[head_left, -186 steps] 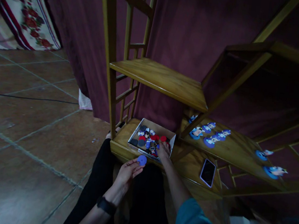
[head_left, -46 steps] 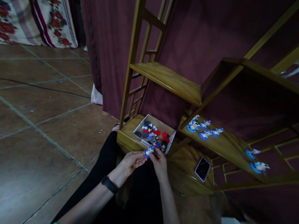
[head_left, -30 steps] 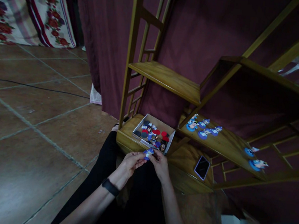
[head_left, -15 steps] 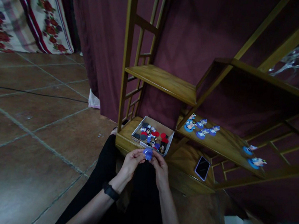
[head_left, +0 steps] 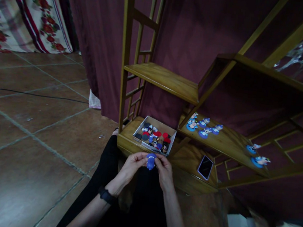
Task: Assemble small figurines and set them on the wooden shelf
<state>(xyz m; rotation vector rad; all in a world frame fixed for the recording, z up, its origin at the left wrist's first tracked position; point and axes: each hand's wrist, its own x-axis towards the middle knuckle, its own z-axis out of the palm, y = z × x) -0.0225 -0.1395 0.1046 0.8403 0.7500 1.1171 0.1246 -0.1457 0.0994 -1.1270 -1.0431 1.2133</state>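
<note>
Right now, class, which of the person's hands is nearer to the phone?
Right: the right hand has the phone off to its right; the left hand is farther, left of the purple figure.

Figurine (head_left: 150,162) I hold: plastic, as I see it, smooth.
Box (head_left: 161,126): paper board, matt inside.
Shelf (head_left: 161,79): wood, glossy.
Curtain (head_left: 93,42): cloth, matt.
Floor (head_left: 15,170): tile-like, shiny.

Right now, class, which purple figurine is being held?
The purple figurine between the left hand and right hand; three similar ones stand on the wooden shelf.
</note>
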